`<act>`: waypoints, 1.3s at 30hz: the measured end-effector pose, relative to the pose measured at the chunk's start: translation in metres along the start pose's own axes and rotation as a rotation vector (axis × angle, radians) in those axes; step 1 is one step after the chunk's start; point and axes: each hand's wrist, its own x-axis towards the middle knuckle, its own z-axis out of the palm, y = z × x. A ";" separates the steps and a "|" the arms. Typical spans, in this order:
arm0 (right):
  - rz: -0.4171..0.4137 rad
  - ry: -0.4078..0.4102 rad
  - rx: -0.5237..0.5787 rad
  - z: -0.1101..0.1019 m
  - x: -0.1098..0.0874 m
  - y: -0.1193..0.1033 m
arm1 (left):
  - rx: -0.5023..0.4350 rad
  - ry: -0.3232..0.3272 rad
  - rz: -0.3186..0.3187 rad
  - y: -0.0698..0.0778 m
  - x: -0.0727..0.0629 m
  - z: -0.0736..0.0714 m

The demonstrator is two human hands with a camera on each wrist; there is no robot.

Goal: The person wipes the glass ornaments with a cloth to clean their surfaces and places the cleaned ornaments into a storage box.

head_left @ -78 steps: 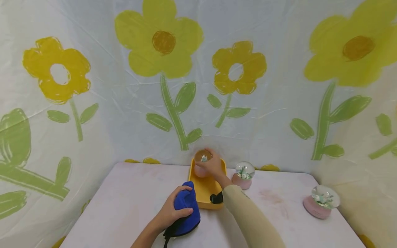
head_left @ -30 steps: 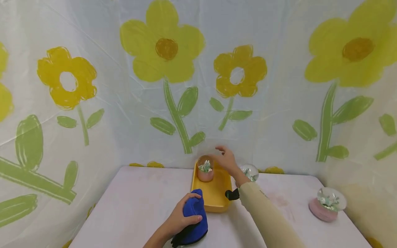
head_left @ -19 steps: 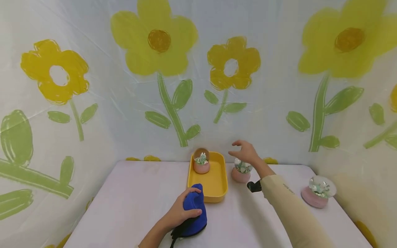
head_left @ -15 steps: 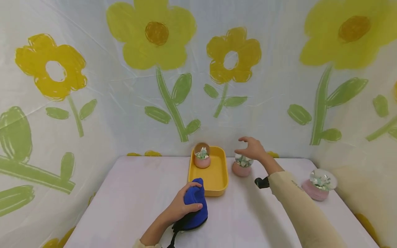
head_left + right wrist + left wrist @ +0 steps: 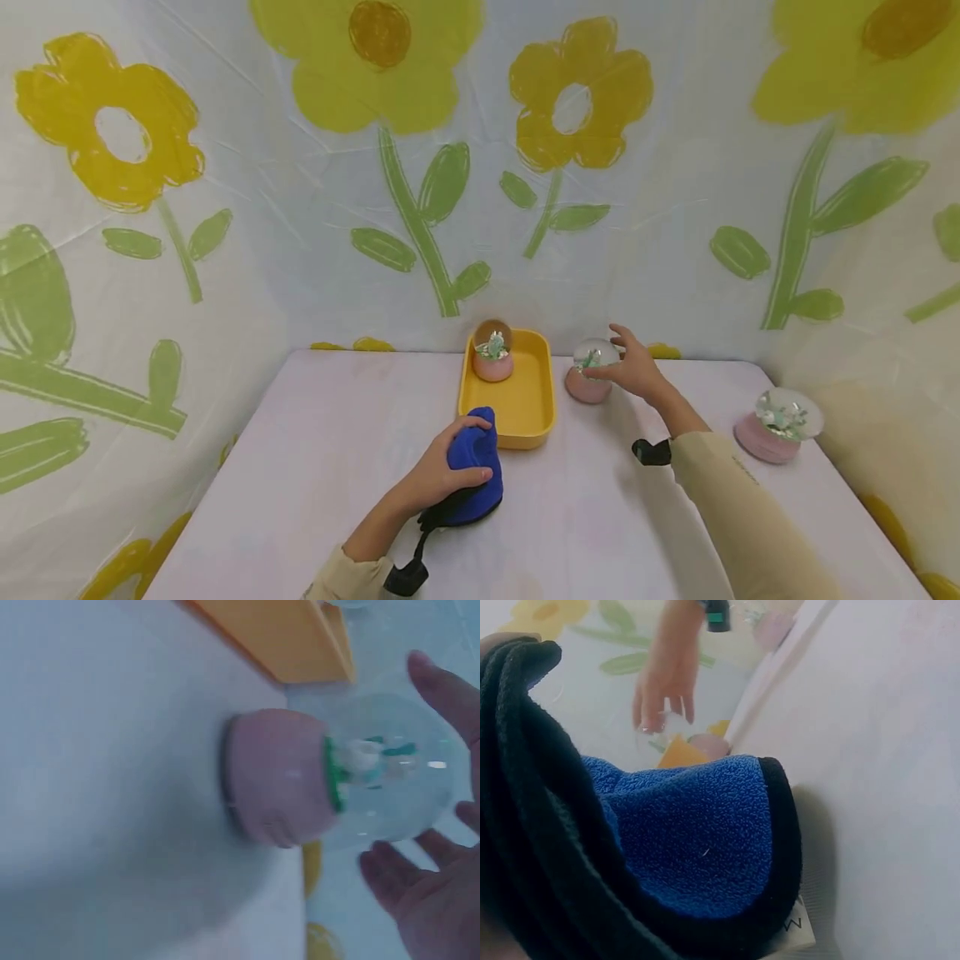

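In the head view my left hand (image 5: 447, 471) grips a folded blue towel (image 5: 477, 475) with black edging, low over the table. Its terry surface and a white label fill much of the left wrist view. My right hand (image 5: 633, 367) is at a snow globe (image 5: 588, 385) with a pink base, right of the yellow tray (image 5: 527, 435). Thumb and fingers are spread around the clear dome in the right wrist view, and I cannot tell whether they touch it. Another snow globe (image 5: 493, 364) stands upright in the tray's back left corner.
A third snow globe (image 5: 772, 435) sits near the table's right edge, its dome leaning right. Behind the pale table (image 5: 330, 483) hangs a white cloth (image 5: 330, 183) printed with yellow flowers. A black wrist camera (image 5: 651, 452) hangs beneath the right wrist.
My right hand has let go of the snow globe in the tray, moved right and lowered around the dome of the middle snow globe. The left hand keeps its grip on the towel.
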 end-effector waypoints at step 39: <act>0.232 0.303 0.126 0.076 -0.003 0.066 | -0.060 -0.019 -0.050 0.003 0.006 -0.008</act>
